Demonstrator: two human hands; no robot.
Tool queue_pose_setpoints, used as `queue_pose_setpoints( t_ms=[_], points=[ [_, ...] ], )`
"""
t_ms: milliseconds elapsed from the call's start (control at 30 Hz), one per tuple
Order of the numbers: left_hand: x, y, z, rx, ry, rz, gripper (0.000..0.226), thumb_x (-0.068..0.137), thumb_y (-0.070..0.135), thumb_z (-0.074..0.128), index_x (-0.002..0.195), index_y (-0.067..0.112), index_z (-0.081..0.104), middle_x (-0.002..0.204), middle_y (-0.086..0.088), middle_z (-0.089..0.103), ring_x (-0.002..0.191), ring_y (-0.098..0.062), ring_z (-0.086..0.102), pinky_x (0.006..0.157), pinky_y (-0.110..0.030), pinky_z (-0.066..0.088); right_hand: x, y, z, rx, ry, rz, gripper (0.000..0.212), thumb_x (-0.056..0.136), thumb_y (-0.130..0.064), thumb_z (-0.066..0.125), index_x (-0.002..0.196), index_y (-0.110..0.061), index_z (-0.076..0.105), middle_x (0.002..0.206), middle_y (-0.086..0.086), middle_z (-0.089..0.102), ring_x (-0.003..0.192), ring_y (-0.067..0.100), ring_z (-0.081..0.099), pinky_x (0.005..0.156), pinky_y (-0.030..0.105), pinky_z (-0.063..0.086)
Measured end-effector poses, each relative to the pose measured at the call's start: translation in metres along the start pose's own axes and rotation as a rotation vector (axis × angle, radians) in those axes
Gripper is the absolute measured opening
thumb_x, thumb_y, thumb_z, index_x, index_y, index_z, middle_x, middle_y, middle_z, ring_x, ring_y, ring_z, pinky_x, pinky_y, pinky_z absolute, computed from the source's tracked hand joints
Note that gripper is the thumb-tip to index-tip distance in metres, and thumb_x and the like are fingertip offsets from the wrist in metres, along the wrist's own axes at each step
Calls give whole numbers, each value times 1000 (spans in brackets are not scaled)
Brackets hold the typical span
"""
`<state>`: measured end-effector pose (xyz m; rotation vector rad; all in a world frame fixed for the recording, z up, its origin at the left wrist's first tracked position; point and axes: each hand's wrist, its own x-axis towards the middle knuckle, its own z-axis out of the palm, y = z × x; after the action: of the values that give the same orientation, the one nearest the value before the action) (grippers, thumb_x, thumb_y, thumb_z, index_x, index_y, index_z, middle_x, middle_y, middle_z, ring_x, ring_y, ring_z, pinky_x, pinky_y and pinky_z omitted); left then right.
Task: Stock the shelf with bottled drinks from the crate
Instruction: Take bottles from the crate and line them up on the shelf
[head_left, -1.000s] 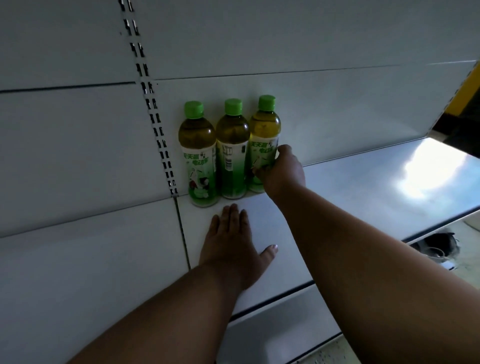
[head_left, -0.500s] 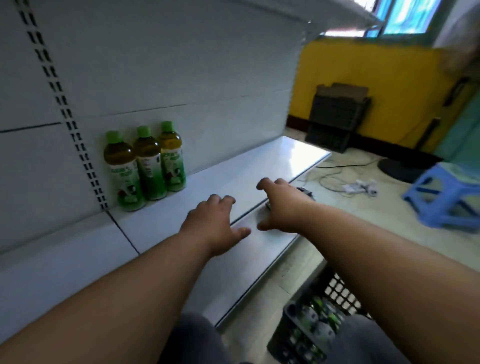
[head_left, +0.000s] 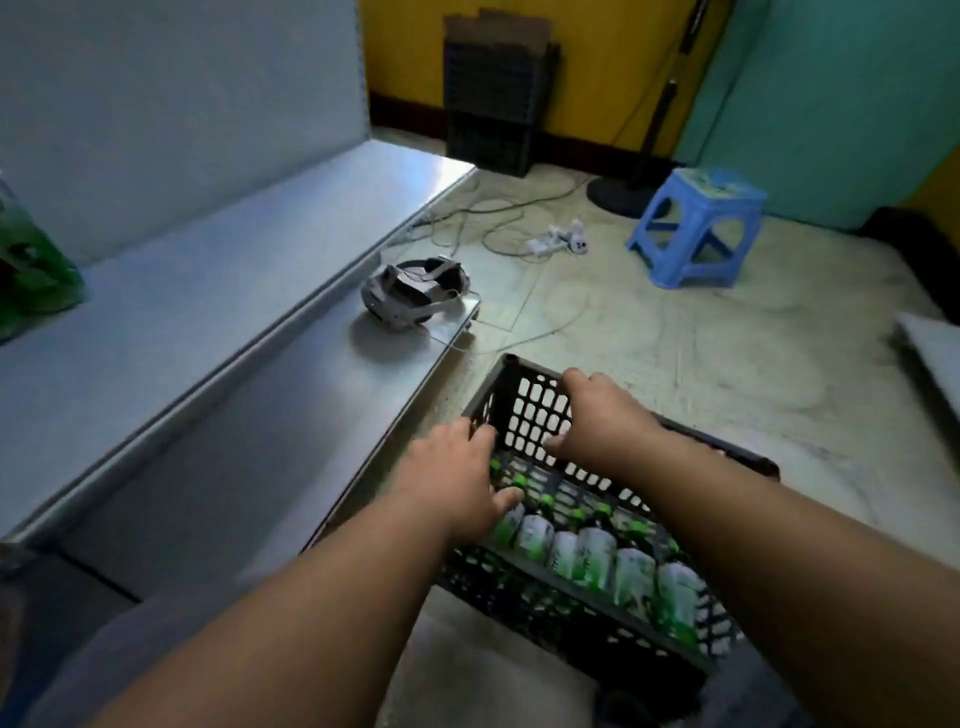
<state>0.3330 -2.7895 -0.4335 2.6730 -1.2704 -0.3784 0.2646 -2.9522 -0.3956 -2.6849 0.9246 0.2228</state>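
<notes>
Bottled drinks (head_left: 597, 558) lying in black crate (head_left: 524, 410), both hands spread open above, apparently empty, left (head_left: 454, 475), right (head_left: 597, 415).

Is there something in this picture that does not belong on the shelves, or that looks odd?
Yes. A grey headset lies on the lower shelf near its end, not a drink. On the floor, a power strip and loose cables sprawl beside the blue stool.

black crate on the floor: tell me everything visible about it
The black crate looks like moulded plastic with perforated lattice walls and an open top. It sits on the pale floor, close beside the lower shelf. Bottles with green caps lie inside in a row. Both hands reach over its far end, left hand and right hand; contact is unclear.
</notes>
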Motion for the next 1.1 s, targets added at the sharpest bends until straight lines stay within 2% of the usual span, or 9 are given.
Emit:
queue_pose_setpoints(
  t_ms=[133,300,400,500,600,667,767,967,1100],
  points=[
    [40,18,65,36,-91,60,78,88,69,47,148,21,33,153,-8,34,140,-27,32,117,-42,27,38,65,59,196,-104,226,63,75,-40,80,126,-17,50,121,10,60,101,27,61,76,33,52],
    [80,35,127,139,-225,82,96,90,77,24,158,14,2,166,-13,-2,153,-28,-5,124,-43,-1,75,128,130,360,-197,469,72,79,-40,81,134,-12,45,126,11,58,86,19,57,63,28,44],
    [92,38,152,143,-302,58,99,89,78,14,154,10,-17,162,-16,-22,150,-28,-21,121,-40,-11,90,157,169,334,-254,568,75,79,-45,79,135,-10,43,124,12,59,102,27,59,74,30,45],
    [94,36,159,136,-263,43,97,89,77,9,149,9,-27,158,-16,-31,147,-27,-27,122,-41,-10,96,167,199,306,-310,636,73,83,-52,73,134,-8,44,100,7,56,89,24,55,72,31,46],
    [93,37,160,119,-257,39,97,89,76,9,147,8,-30,155,-14,-36,145,-25,-32,122,-40,-11,107,168,230,233,-362,702,89,79,-62,70,145,-13,38,142,17,47,133,38,42,101,47,47],
    [95,37,162,134,-258,28,98,89,77,9,146,8,-31,154,-14,-37,144,-25,-33,121,-39,-14,114,165,243,123,-391,701,87,79,-58,73,146,-12,41,154,17,36,143,40,29,109,51,40],
    [96,36,165,135,-252,27,100,90,77,10,149,7,-28,156,-14,-34,145,-24,-33,119,-38,-16,119,158,244,157,-369,735,90,77,-46,79,148,-12,35,155,16,30,139,39,33,107,49,41],
    [94,34,166,93,-222,19,101,90,77,14,150,6,-25,160,-13,-29,148,-23,-28,121,-37,-12,107,142,224,498,-292,643,90,76,-27,83,142,-17,22,118,15,58,96,30,62,72,37,57],
    [87,29,150,-179,-251,-36,102,90,70,44,158,14,-6,167,-5,1,153,-20,1,124,-37,8,96,120,161,567,-160,434,70,71,-25,87,125,-18,42,110,7,60,91,22,62,68,32,53]
  ],
)
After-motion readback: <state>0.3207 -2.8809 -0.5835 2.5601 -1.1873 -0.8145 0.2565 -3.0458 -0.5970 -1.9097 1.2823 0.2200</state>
